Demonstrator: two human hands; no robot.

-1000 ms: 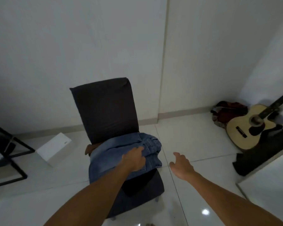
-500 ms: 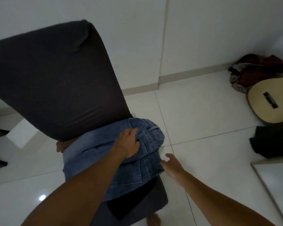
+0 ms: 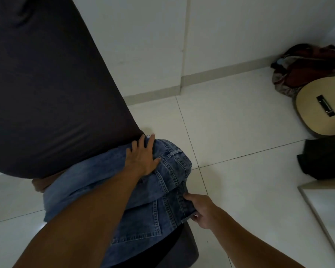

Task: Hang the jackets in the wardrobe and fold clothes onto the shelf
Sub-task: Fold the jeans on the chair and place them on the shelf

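Blue jeans (image 3: 143,202) lie in a folded heap on the seat of a dark chair (image 3: 52,89), right below the camera. Both bare arms reach down to them. Nearest, the right hand (image 3: 203,210) is at the near right edge of the heap. Its thumb lies on top of the cloth and its fingers curl under the edge, so it pinches the jeans there. A bit further in, the left hand (image 3: 141,156) lies flat on top of the jeans, up by the chair back. Its fingers are spread wide and straight, pressing on the cloth. A brown cloth (image 3: 41,185) peeks out from under the jeans at the left, just below the chair back. A black cloth (image 3: 168,242) lies under the jeans at the front of the seat.

White floor tiles (image 3: 240,144) spread out past the chair. Off to the right is a black bag or cloth (image 3: 323,159) on the floor. Behind it a pale wooden guitar (image 3: 323,111) stands at the edge of the view. Furthest off, in the corner by the white wall (image 3: 230,31), sits a dark red bundle (image 3: 306,68)
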